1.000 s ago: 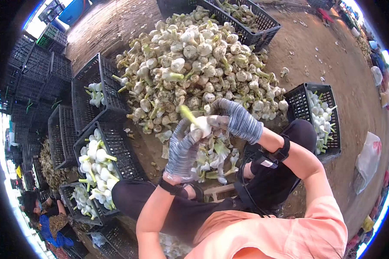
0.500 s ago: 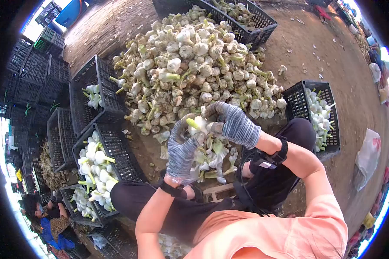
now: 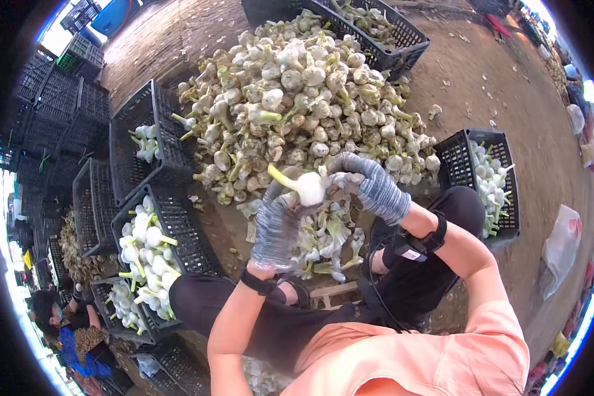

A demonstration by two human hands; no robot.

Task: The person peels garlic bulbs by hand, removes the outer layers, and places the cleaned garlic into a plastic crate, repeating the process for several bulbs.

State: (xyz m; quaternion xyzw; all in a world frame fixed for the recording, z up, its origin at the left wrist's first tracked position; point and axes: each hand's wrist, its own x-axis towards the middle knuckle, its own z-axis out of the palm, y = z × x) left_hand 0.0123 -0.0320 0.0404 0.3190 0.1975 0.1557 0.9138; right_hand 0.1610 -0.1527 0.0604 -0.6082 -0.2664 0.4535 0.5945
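Note:
A white garlic bulb [image 3: 310,189] with a short yellow-green stem is held up between my two hands, its stem pointing to the upper left. My left hand [image 3: 275,228], in a grey knitted glove and slightly blurred, is closed round the bulb's left and lower side. At the bulb's right, my gloved right hand [image 3: 376,189] is curled with its fingertips pinched on pale garlic skin beside the bulb. Loose peeled skins [image 3: 330,237] lie below my hands. Just beyond them rises a large heap of unpeeled garlic [image 3: 303,99].
On the left, a black crate [image 3: 191,231] holds clean white bulbs; another crate [image 3: 129,168] holds a few. A crate [image 3: 465,148] of white bulbs stands right, and one [image 3: 402,49] behind the heap. Stacked crates [image 3: 53,99] and a co-worker [image 3: 79,330] are far left.
The bulb has turned, so its stem now points up-left and its white side shows. My right hand has shifted slightly right, away from the bulb; my left hand remains round it.

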